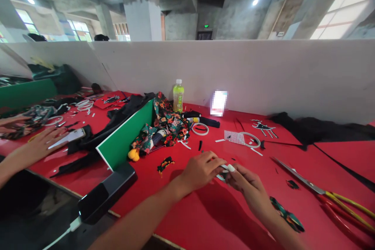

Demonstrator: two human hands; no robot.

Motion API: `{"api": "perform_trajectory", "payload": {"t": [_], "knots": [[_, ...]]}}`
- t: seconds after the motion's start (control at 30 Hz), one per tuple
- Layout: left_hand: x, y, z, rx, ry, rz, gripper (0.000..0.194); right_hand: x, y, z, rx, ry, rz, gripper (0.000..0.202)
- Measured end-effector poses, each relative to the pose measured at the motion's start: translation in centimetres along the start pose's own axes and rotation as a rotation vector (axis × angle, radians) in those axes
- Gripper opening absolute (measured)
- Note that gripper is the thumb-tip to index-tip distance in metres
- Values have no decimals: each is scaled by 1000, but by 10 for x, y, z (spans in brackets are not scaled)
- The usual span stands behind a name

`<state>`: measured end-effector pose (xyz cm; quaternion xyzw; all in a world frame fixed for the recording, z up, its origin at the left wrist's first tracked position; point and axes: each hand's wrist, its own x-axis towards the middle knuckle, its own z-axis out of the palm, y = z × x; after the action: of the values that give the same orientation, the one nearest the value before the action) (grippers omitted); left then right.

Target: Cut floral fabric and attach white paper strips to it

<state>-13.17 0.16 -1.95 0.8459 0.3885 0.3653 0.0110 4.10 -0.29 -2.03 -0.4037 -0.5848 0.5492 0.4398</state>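
My left hand (200,168) and my right hand (247,181) meet over the red table. Both pinch a small white strip (225,166) between their fingertips. Just beneath it a bit of dark green patterned fabric (221,178) shows, mostly hidden by the fingers. Beside my right forearm lies a folded piece of floral fabric (287,215). A smaller scrap of black and orange floral fabric (165,165) rests left of my left hand. Long scissors (319,189) with red and yellow handles lie partly open at the right.
A green divider (129,133) stands at the left, with a black power bank (107,193) by its near end. Beyond are bunched floral fabric (172,125), a drink bottle (178,97), tape rolls (200,129) and a lit phone (219,103). Another person's hand (43,142) is farther left.
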Motion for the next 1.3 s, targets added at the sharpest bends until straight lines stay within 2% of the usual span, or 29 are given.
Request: {"api": "perform_trajectory", "payload": {"t": [0.23, 0.37, 0.53, 0.67, 0.93, 1.17, 1.3], "knots": [[-1, -10, 5, 62, 1, 35, 35, -3, -3, 6, 157, -28, 80, 39], [-1, -11, 6, 44, 7, 6, 38, -2, -11, 9, 247, -55, 141, 35], [-3, -10, 10, 18, -20, -20, 34, 2, -5, 6, 275, -38, 214, 31], [-3, -10, 12, 10, -21, -24, 35, 2, -2, 5, 290, -34, 222, 30], [-4, -11, 13, 49, 20, -65, 39, -1, -14, 8, 329, -81, 227, 29], [0, -17, 17, 61, -19, -73, 35, 4, -4, 5, 357, -62, 253, 21], [1, -16, 20, 89, -26, -52, 31, 5, -2, 2, 413, -106, 274, 19]]}}
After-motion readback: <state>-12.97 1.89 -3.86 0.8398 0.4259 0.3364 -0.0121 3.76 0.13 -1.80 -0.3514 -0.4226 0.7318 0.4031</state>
